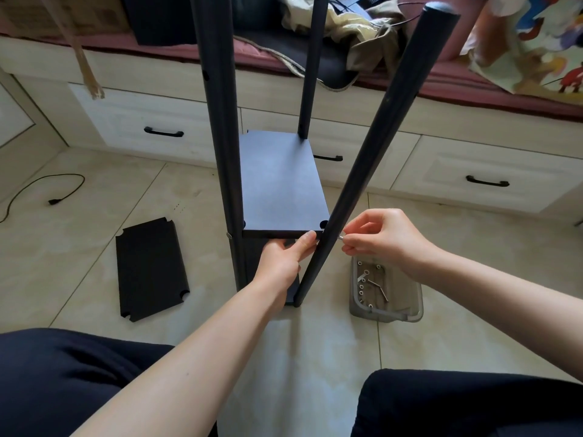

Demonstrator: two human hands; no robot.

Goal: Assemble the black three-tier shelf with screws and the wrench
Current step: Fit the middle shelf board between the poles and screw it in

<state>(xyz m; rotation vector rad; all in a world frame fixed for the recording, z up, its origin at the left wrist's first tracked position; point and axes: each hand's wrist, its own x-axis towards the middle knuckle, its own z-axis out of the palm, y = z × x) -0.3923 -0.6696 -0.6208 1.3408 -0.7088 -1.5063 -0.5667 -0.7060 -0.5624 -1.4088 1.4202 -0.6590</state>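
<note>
Shelf frame (280,184) stands on the tile floor (441,348), directly ahead of the seated person, between the knees and the drawer unit (164,127). Matte black. Three poles visible: left pole (217,121) upright, rear pole (310,67) upright, right pole (372,159) leaning outward toward its top, its foot by the lowest board. One board (279,184) is mounted part-way up, flat, with corner notches against the poles. A silver screw head (229,235) shows on the left pole at that board's level.

Left hand (284,257) grips the front edge of the mounted board from below, thumb up against the edge, right beside the leaning pole. Right hand (385,238) pinches a small silver screw (341,237) between its fingertips, the tip at the outer side of the right pole at board level. Whether it has entered the hole, cannot tell.

Spare board (151,269) lies flat on the floor left of the frame, apart from it, notched corners clear. Grey plastic tray (386,312) sits on the floor just right of the frame's foot, under the right wrist; it holds loose screws and a wrench (378,288).

Open floor on the left up to a black cable (44,190). Drawer fronts close behind the frame.
</note>
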